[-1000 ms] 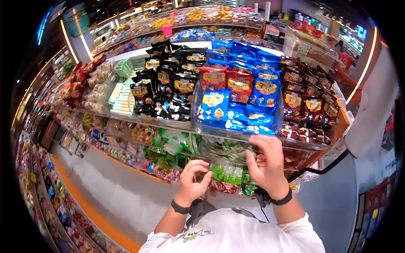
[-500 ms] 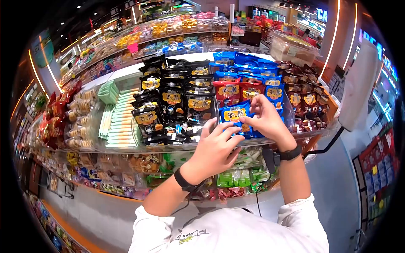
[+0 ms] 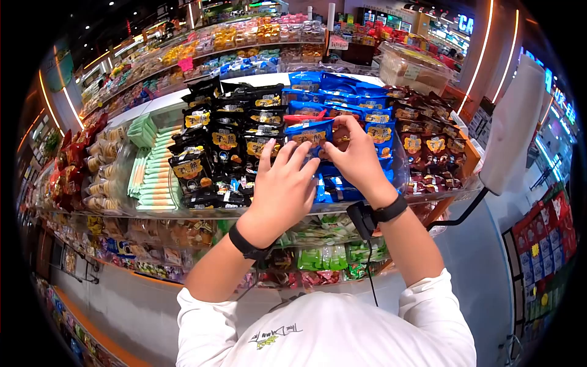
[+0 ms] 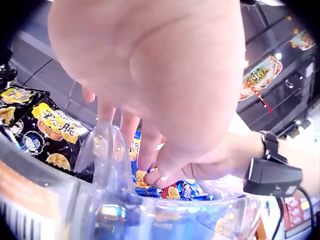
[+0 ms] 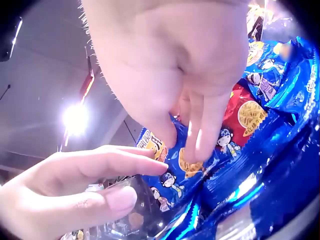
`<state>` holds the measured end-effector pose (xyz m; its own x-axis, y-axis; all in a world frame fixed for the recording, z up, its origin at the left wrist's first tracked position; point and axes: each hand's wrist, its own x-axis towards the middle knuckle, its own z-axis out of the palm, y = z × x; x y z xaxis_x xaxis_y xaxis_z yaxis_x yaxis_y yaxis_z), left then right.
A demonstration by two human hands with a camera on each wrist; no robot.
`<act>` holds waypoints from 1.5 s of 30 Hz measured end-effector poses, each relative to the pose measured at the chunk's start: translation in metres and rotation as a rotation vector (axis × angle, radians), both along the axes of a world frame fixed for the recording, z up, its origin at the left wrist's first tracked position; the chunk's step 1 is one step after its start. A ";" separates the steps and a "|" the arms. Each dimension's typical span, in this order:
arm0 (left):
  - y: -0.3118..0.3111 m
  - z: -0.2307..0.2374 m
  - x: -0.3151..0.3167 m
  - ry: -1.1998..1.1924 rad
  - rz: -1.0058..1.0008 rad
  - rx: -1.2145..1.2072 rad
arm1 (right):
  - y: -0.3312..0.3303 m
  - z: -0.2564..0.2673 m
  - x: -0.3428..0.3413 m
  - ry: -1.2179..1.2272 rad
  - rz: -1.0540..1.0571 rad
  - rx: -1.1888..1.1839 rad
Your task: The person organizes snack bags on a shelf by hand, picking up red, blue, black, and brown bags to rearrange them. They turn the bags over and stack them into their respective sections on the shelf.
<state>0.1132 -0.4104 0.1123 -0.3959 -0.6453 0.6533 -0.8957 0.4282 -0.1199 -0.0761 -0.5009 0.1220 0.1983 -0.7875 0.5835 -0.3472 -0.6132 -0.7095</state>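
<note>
In the head view my right hand [image 3: 358, 160] pinches the right side of a blue snack bag [image 3: 310, 132] with a yellow label. In the right wrist view, its thumb and fingers lie at that bag's upper part. My left hand [image 3: 282, 183] is spread at the bag's left, fingers fairly straight and fingertips near its lower edge. Behind the blue bag the top of a red snack bag [image 3: 304, 117] shows; more red packaging [image 5: 235, 117] appears beside the right fingers. More blue bags [image 3: 342, 191] fill the clear bin [image 4: 165, 202] under the hands.
Black snack bags [image 3: 225, 137] stand left of the bin, beside pale green sticks [image 3: 160, 189]. Dark brown bags [image 3: 422, 144] fill the right side. A clear shelf lip [image 3: 202, 214] runs along the front, and a white padded arm [image 3: 516, 128] rises at the right.
Both hands have come up from the bin's front edge. The right hand took hold of the blue bag, which has moved back and now covers most of a red bag. The head view has shifted.
</note>
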 end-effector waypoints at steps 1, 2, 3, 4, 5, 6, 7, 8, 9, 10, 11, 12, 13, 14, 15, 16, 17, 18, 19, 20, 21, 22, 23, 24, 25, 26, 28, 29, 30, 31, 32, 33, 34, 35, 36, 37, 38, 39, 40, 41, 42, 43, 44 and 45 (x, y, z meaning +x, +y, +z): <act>0.001 0.002 -0.001 0.019 0.006 0.003 | 0.001 0.005 -0.002 0.057 -0.027 0.013; 0.001 0.006 -0.001 0.039 0.012 0.011 | 0.000 0.011 -0.006 0.116 -0.054 0.030; 0.002 0.006 -0.003 0.062 0.019 0.019 | -0.001 0.011 -0.009 0.178 -0.079 0.047; 0.004 0.000 -0.005 0.059 0.030 0.010 | -0.001 0.003 -0.009 0.130 -0.045 -0.020; 0.002 0.005 -0.005 0.114 0.055 -0.008 | -0.006 0.007 -0.010 0.051 -0.022 0.124; 0.000 0.005 -0.005 0.112 0.055 0.000 | -0.006 0.008 -0.010 0.063 -0.012 0.133; 0.000 0.004 -0.005 0.109 0.054 0.009 | -0.005 0.008 -0.010 0.073 -0.003 0.142; 0.000 0.002 -0.006 0.108 0.061 0.015 | -0.003 0.010 -0.010 0.100 0.009 0.133; -0.001 0.001 -0.007 0.106 0.064 0.020 | 0.000 0.012 -0.010 0.126 0.016 0.123; -0.002 -0.001 -0.009 0.105 0.064 0.026 | 0.002 0.013 -0.010 0.152 0.022 0.114; 0.000 -0.001 -0.011 0.099 0.076 0.026 | 0.002 0.011 -0.010 0.177 -0.002 0.080; 0.002 -0.001 -0.012 0.091 0.087 0.028 | 0.003 0.009 -0.009 0.200 -0.027 0.048; 0.004 0.000 -0.013 0.081 0.099 0.027 | 0.003 0.008 -0.008 0.222 -0.052 0.013; 0.007 0.002 -0.013 0.086 0.100 0.049 | 0.007 0.011 -0.009 0.245 -0.065 0.005; 0.011 0.002 -0.012 0.088 0.091 0.050 | 0.011 0.013 -0.011 0.230 -0.071 0.004; 0.014 0.002 -0.012 0.092 0.082 0.050 | 0.015 0.016 -0.014 0.217 -0.076 0.001; 0.017 0.002 -0.011 0.096 0.074 0.053 | 0.019 0.017 -0.016 0.205 -0.081 0.001; 0.020 0.003 -0.010 0.097 0.064 0.048 | 0.021 0.017 -0.017 0.178 -0.078 0.011; 0.022 0.005 -0.010 0.099 0.063 0.052 | 0.023 0.016 -0.018 0.168 -0.079 0.008; 0.026 0.007 -0.009 0.102 0.059 0.056 | 0.025 0.015 -0.019 0.158 -0.083 0.005; 0.028 0.008 -0.009 0.103 0.053 0.061 | 0.027 0.013 -0.021 0.146 -0.089 0.002; 0.031 0.008 -0.008 0.125 0.029 0.068 | 0.032 0.013 -0.022 0.129 -0.099 -0.016; 0.034 0.007 -0.007 0.147 0.005 0.075 | 0.038 0.012 -0.024 0.134 -0.119 -0.040; 0.039 0.005 -0.006 0.168 -0.021 0.081 | 0.044 0.010 -0.027 0.137 -0.141 -0.064; 0.045 0.002 -0.005 0.191 -0.061 0.057 | 0.051 0.008 -0.030 0.139 -0.164 -0.091; 0.050 -0.003 -0.003 0.261 -0.110 0.069 | 0.059 0.005 -0.034 0.090 -0.170 -0.039; 0.056 -0.015 0.001 0.360 -0.191 0.088 | 0.079 -0.005 -0.036 0.036 -0.181 0.034; 0.056 -0.024 0.002 0.397 -0.222 0.122 | 0.086 -0.010 -0.037 0.009 -0.192 0.070; 0.056 -0.032 0.002 0.398 -0.232 0.120 | 0.088 -0.021 -0.033 0.067 -0.258 -0.144; 0.057 -0.040 -0.001 0.401 -0.242 0.123 | 0.092 -0.027 -0.032 0.090 -0.247 -0.190; 0.058 -0.045 -0.003 0.405 -0.241 0.133 | 0.098 -0.032 -0.028 0.131 -0.266 -0.262; 0.059 -0.050 -0.006 0.413 -0.237 0.145 | 0.105 -0.036 -0.024 0.176 -0.281 -0.329; 0.059 -0.055 -0.008 0.421 -0.228 0.156 | 0.108 -0.044 -0.020 0.177 -0.269 -0.380; 0.057 -0.057 -0.007 0.407 -0.240 0.166 | 0.111 -0.050 -0.019 0.190 -0.269 -0.420; 0.054 -0.059 -0.003 0.392 -0.250 0.181 | 0.113 -0.057 -0.022 0.183 -0.287 -0.446; 0.053 -0.062 0.001 0.377 -0.258 0.204 | 0.115 -0.066 -0.026 0.179 -0.304 -0.464; 0.051 -0.064 0.005 0.355 -0.281 0.202 | 0.116 -0.076 -0.031 0.174 -0.348 -0.469; 0.048 -0.069 0.006 0.342 -0.281 0.181 | 0.114 -0.086 -0.037 0.174 -0.387 -0.471; 0.048 -0.070 0.005 0.334 -0.270 0.176 | 0.110 -0.096 -0.041 0.166 -0.406 -0.477; 0.048 -0.070 0.004 0.323 -0.260 0.165 | 0.106 -0.104 -0.047 0.161 -0.392 -0.522; 0.047 -0.072 0.002 0.337 -0.262 0.146 | 0.108 -0.109 -0.051 0.139 -0.364 -0.520; 0.046 -0.074 0.000 0.351 -0.258 0.130 | 0.109 -0.112 -0.055 0.114 -0.331 -0.526; 0.045 -0.075 0.000 0.358 -0.256 0.123 | 0.112 -0.116 -0.059 0.096 -0.328 -0.520; 0.045 -0.077 0.000 0.366 -0.252 0.112 | 0.117 -0.120 -0.065 0.077 -0.323 -0.517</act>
<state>0.1127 -0.3658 0.0357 -0.3054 -0.6333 0.7111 -0.7370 0.6301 0.2446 -0.1408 -0.3835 0.0017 0.0538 -0.4337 0.8994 -0.6111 -0.7267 -0.3139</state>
